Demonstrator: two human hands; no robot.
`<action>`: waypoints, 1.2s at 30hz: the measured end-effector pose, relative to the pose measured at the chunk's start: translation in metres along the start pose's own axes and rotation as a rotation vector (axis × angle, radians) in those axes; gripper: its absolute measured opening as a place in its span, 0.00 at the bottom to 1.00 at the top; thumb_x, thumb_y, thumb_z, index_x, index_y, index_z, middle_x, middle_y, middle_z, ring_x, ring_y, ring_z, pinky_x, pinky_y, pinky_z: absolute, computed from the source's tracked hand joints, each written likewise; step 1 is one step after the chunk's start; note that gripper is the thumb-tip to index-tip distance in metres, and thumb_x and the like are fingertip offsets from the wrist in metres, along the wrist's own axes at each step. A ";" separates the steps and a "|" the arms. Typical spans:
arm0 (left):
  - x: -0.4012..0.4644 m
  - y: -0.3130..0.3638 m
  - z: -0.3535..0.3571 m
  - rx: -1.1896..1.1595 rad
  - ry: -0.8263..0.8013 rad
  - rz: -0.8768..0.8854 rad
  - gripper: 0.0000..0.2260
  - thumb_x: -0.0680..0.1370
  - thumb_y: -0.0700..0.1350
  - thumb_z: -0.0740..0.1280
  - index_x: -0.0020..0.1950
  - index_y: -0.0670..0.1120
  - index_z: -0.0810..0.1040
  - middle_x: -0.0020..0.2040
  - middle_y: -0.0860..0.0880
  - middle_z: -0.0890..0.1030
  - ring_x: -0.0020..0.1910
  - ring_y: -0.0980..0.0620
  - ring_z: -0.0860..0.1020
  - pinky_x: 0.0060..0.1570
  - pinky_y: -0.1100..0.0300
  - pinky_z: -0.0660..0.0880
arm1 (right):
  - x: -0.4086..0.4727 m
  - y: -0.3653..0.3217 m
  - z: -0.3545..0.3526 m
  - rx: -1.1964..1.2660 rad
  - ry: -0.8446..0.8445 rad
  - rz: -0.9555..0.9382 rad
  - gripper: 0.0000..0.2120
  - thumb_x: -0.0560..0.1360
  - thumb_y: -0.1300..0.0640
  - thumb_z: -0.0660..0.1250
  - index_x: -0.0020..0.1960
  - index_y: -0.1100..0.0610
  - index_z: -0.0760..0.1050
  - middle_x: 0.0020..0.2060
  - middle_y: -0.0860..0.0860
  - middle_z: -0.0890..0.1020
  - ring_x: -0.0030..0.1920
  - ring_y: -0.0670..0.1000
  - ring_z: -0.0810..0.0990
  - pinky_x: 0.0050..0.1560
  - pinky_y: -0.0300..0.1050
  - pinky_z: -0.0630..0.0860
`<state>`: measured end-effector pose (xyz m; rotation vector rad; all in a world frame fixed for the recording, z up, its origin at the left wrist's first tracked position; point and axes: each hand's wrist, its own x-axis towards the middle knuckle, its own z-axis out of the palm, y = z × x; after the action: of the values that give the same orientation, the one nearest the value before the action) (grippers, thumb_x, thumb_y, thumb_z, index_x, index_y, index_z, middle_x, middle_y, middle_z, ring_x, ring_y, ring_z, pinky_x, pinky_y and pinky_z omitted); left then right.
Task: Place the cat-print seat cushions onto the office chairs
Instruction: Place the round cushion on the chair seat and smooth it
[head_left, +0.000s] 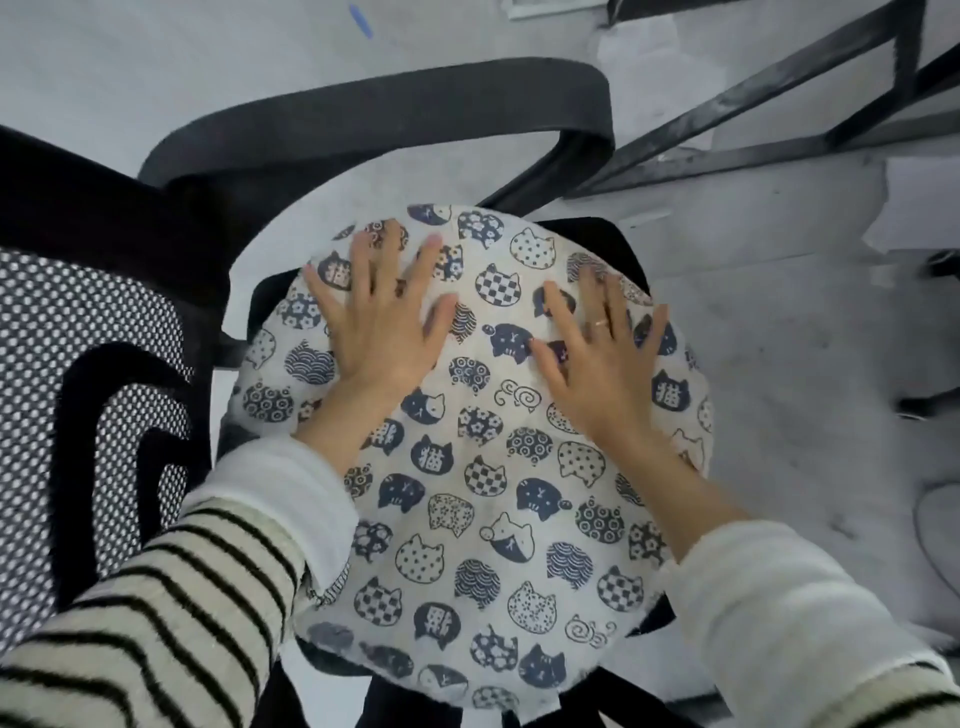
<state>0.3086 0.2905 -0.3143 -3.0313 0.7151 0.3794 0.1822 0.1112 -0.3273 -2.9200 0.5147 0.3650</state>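
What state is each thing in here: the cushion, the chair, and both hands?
Round cream cat-print seat cushion: lying flat on the chair seat, print side up.
Black office chair with mesh back: upright, seat almost fully covered by the cushion.
Left hand: open, fingers spread, pressing flat on the cushion.
Right hand: open, fingers spread, pressing flat on the cushion; ring on one finger.

The cushion (467, 467) is cream with navy cat-face prints. The chair (374, 114) is black, its mesh back (62, 364) white-dotted. The sleeves (156, 597) are cream with black stripes.
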 end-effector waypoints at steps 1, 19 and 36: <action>-0.014 -0.009 0.001 -0.020 0.006 -0.047 0.27 0.78 0.65 0.44 0.76 0.60 0.45 0.78 0.49 0.46 0.77 0.43 0.46 0.66 0.27 0.44 | -0.017 0.008 0.002 -0.014 0.017 0.058 0.28 0.79 0.37 0.47 0.76 0.44 0.53 0.77 0.52 0.56 0.76 0.54 0.53 0.69 0.72 0.52; -0.100 0.028 0.025 -0.112 -0.006 -0.256 0.25 0.80 0.60 0.46 0.76 0.60 0.44 0.78 0.42 0.43 0.75 0.34 0.42 0.61 0.22 0.43 | -0.075 -0.035 0.012 0.003 -0.085 -0.078 0.28 0.78 0.37 0.39 0.75 0.43 0.37 0.76 0.52 0.39 0.77 0.58 0.40 0.68 0.75 0.41; -0.149 0.004 0.028 -0.069 -0.185 -0.443 0.32 0.75 0.71 0.42 0.74 0.61 0.37 0.77 0.48 0.35 0.75 0.40 0.36 0.64 0.25 0.42 | -0.107 -0.007 0.025 -0.043 -0.111 -0.030 0.27 0.80 0.39 0.43 0.76 0.43 0.43 0.78 0.50 0.46 0.77 0.50 0.41 0.71 0.70 0.43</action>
<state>0.1711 0.3544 -0.3065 -3.0371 0.0156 0.6634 0.0813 0.1562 -0.3224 -2.9240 0.4521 0.5372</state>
